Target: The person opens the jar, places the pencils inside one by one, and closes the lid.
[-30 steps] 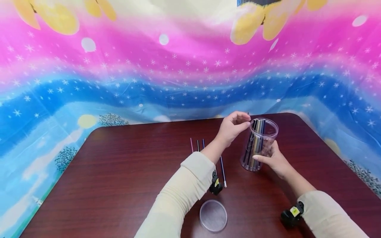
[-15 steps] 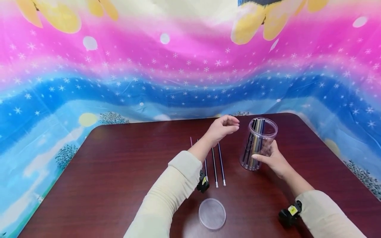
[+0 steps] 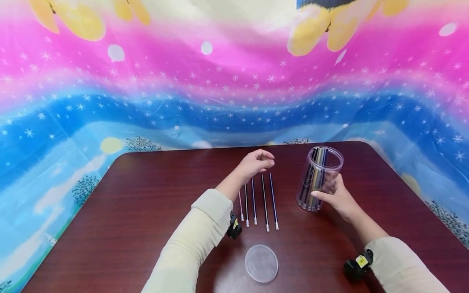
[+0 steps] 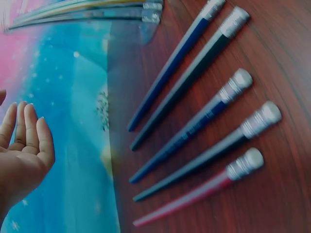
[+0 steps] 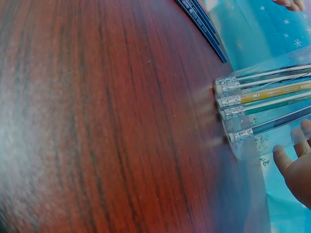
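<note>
A clear plastic jar (image 3: pixel 332 167) stands upright at the right of the table, with a bundle of pencils (image 5: pixel 272 94) inside, eraser ends down. My right hand (image 3: pixel 340 199) grips its lower side, thumb across the front. My left hand (image 3: pixel 255 165) holds nothing, its fingers loosely bent, above the far ends of several pencils lying in a row. These are a pink pencil (image 4: pixel 194 196), dark pencils (image 4: pixel 194 167) and blue pencils (image 4: pixel 170 73), with their white erasers toward me. A round clear lid (image 3: pixel 261 263) lies flat near the front.
The dark red wooden table (image 3: pixel 146 228) ends at a back edge against a patterned cloth (image 3: pixel 220 101), which also wraps both sides. Black wrist cameras hang under each cuff, the left camera (image 3: pixel 234 228) low beside the pencil row.
My left hand has moved left and slightly down, from the jar's rim to above the pencils, uncovering more of the row. My right hand and the jar have stayed in place.
</note>
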### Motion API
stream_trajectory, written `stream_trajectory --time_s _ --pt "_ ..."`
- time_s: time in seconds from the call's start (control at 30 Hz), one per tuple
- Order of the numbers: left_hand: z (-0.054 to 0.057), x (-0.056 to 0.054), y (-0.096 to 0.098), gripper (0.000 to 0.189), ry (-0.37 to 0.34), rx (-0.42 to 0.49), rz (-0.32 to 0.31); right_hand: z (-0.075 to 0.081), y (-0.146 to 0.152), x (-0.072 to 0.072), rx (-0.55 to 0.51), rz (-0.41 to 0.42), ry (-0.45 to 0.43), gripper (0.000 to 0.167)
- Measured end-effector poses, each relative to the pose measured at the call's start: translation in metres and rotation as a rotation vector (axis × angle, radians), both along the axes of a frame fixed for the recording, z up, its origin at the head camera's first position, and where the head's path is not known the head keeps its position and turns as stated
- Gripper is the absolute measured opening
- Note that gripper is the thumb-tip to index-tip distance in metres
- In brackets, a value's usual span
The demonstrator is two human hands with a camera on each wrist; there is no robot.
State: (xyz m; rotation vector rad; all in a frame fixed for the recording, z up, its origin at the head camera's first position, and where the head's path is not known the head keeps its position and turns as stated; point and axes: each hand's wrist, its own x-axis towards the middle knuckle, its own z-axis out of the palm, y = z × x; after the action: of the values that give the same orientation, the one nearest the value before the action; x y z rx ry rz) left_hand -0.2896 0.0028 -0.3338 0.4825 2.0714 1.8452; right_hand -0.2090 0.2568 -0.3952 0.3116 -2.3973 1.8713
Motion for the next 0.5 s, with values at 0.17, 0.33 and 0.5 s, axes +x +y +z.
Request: stream_trajectory --time_s 0.17,0.33,0.5 --pt "-0.007 -0.003 -0.014 0.026 -0.021 -0.069 0.051 0.001 -0.001 0.000 0.013 -0.007 0.010 0.065" --pt "-0.015 -0.005 -0.026 0.024 -0.058 -0.107 0.118 0.002 -0.001 0.000 0.035 -0.019 0.009 0.066" --pt "-0.026 -0.006 -0.038 0.022 -0.087 -0.140 0.175 0.001 -0.001 0.000 0.040 -0.020 0.003 0.066"
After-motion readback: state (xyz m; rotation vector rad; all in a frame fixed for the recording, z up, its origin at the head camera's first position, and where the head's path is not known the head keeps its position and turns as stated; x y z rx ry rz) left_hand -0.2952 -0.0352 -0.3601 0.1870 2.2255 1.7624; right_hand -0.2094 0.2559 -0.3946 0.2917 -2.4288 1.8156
